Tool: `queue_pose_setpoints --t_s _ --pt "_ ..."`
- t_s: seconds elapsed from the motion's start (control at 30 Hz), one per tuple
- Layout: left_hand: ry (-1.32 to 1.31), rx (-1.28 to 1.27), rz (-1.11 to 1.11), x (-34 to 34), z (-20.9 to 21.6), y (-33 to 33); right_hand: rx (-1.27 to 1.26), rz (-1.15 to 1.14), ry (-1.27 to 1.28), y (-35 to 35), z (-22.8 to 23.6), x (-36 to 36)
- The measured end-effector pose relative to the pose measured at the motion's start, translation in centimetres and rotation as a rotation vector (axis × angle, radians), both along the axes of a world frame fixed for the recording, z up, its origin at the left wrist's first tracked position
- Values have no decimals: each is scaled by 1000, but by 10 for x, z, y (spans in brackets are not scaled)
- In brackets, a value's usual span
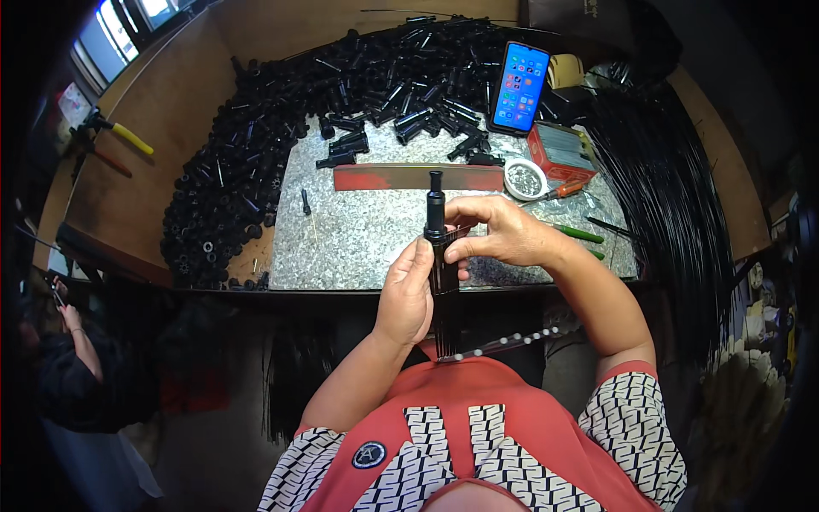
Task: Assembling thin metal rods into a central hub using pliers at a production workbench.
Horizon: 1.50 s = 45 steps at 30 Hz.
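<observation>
So the black tube piece is held upright just over the near edge of the tabletop. Left hand wraps the lower body to steady it, right hand fingers pinch its neck. Heap of black parts sits behind, within reach, with a phone propped up.

A heap of plastic fittings covers the tabletop's left and back. A smartphone leans behind, right of centre. A bundle of rods lies along the right side.
</observation>
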<state>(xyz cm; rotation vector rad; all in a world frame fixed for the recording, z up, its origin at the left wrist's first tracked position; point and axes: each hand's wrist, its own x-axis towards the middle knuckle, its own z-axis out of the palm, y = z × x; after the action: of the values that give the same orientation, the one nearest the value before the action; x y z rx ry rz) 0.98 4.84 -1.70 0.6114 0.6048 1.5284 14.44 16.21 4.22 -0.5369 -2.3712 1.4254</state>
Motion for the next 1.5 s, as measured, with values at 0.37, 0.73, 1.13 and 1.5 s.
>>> queue_pose_setpoints --t_s 0.37,0.73,1.13,1.5 --pt "78 23 -5 -4 -8 0 -435 -91 44 -9 0 1" --pt "159 75 113 -7 -3 -3 -750 -261 138 -40 -53 -5" --pt "-95 45 15 -17 -17 1 -577 -275 246 -57 -50 -5" --pt "-87 -9 -172 -25 -9 3 -551 -198 254 -52 -44 -2"
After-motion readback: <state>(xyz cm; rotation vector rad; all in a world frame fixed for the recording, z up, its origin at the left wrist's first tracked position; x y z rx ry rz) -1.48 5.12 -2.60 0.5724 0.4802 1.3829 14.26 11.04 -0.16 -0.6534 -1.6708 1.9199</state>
